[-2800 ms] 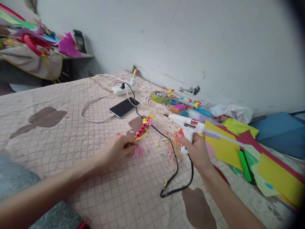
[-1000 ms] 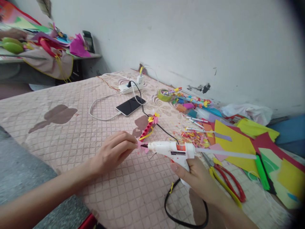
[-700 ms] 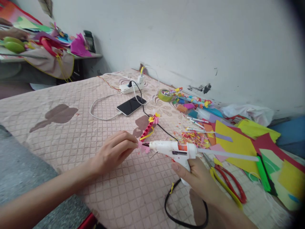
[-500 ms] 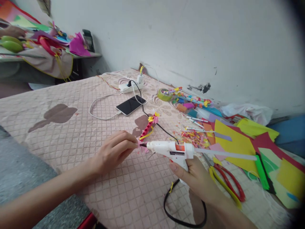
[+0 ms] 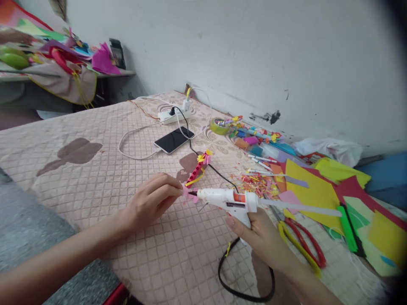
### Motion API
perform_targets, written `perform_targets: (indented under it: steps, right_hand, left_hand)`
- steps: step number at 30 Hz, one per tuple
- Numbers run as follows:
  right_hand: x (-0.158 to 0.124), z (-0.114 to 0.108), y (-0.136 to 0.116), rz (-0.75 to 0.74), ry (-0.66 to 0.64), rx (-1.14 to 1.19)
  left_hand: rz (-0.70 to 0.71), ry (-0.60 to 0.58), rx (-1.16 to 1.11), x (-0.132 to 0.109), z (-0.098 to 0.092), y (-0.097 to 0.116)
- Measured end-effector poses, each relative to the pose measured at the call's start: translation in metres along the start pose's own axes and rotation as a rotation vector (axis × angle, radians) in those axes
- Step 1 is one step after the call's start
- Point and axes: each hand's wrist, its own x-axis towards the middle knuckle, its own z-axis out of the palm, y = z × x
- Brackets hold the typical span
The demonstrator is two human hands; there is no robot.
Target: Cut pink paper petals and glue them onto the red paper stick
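Note:
My left hand (image 5: 155, 197) pinches a small pink piece (image 5: 185, 190) between its fingertips, above the quilted cloth. Wrapped round the handle of a white glue gun (image 5: 222, 198), my right hand (image 5: 259, 233) keeps it level, with the dark nozzle pointing left at the pink piece. Whether the nozzle touches the piece is hard to tell. A long clear glue stick (image 5: 299, 206) sticks out of the gun's back. Just beyond the nozzle lies a red dotted strip (image 5: 196, 171) with yellow and pink bits at its far end.
A phone (image 5: 174, 140) and a white power strip (image 5: 174, 116) with cables lie further back. To the right are scissors (image 5: 302, 243), coloured paper sheets (image 5: 307, 190), paper scraps (image 5: 257, 184) and a green cutter (image 5: 348, 228). A person's hand (image 5: 14, 37) is at another table, far left.
The glue gun's nozzle has shifted very slightly right, and more of the pink piece shows beside it. Both hands keep their hold. The far person's hand has moved a little.

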Motion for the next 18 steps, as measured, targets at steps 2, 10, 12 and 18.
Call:
perform_targets:
  steps: [2, 10, 12, 18]
  right_hand:
    - [0.000, 0.000, 0.001, -0.012, 0.014, -0.012]
    - [0.019, -0.015, 0.030, 0.149, 0.206, -0.121]
    - [0.031, -0.020, 0.039, 0.140, 0.270, -0.143]
    - [0.055, -0.028, 0.056, 0.093, 0.366, -0.096]
  left_hand:
    - [-0.003, 0.004, 0.001, 0.000, 0.000, 0.000]
    - [-0.273, 0.006, -0.028, 0.009, -0.001, 0.003]
    - [-0.395, -0.030, -0.015, 0.015, -0.004, 0.001]
    - [-0.588, -0.261, -0.118, 0.031, -0.010, -0.013]
